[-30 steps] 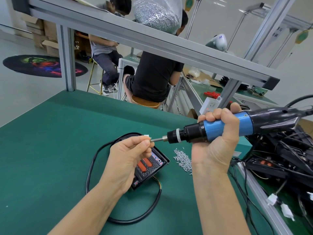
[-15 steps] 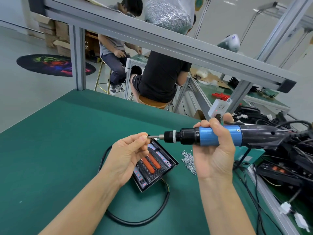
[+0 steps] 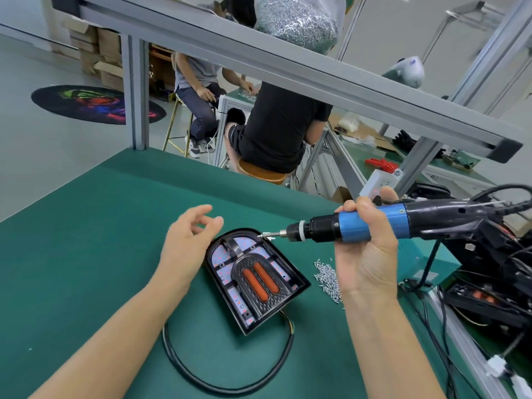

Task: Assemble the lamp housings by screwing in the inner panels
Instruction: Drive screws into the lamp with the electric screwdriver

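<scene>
The left hand (image 3: 188, 244) has let go of the screw it was seating on the bit half a second ago; it now hovers with fingers loosely spread, holding nothing, just to the left of the lamp housing (image 3: 254, 279). The screw (image 3: 263, 235) sits on the tip of the electric screwdriver (image 3: 354, 226), which the right hand (image 3: 365, 249) grips around its blue barrel. The tool has dropped and tilted, so the tip hangs over the housing's rounded top edge, between the two hands. The housing lies flat on the green tabletop (image 3: 86, 254), inner panel (image 3: 253, 276) facing up, below both hands. Loading looks finished; driving into a panel hole seems next. Loose screws (image 3: 326, 279) lie under the right wrist.
</scene>
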Available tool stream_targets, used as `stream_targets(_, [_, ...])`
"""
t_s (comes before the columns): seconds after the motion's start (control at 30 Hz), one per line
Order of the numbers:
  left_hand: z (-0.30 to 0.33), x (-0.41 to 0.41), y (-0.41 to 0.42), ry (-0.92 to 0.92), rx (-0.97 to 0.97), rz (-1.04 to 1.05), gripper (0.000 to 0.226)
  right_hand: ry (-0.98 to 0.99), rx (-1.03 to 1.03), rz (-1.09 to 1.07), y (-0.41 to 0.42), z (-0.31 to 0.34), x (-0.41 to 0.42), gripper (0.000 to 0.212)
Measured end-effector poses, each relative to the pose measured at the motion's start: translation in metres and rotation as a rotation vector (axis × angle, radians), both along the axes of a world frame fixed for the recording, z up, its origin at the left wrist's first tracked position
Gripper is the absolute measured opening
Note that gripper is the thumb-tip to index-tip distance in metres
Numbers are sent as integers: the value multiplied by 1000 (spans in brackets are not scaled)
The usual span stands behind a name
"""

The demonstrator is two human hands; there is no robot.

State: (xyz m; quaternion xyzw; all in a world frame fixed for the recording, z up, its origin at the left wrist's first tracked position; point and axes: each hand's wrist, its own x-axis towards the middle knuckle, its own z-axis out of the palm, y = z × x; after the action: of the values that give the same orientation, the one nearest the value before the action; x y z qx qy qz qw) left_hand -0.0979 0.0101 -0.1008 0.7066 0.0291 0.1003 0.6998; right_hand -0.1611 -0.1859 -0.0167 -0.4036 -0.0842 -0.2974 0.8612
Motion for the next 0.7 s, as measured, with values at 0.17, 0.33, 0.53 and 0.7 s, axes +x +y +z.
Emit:
stream_targets(0.17, [-17,25,-2,217,835,-131,23,78,-96,-50,2,-11,18,40])
stream_targets(0.33, [-20,31,-12,224,879,-75,19,127,-139,-78,5,-19,30,41])
stream_targets(0.53, [-21,28,-15,237,710,-39,17,135,-181,-83,4,-23,35,40])
stream_targets(0.7, [-14,23,-17,231,615,-27,15,131,-202,-79,4,-22,36,40])
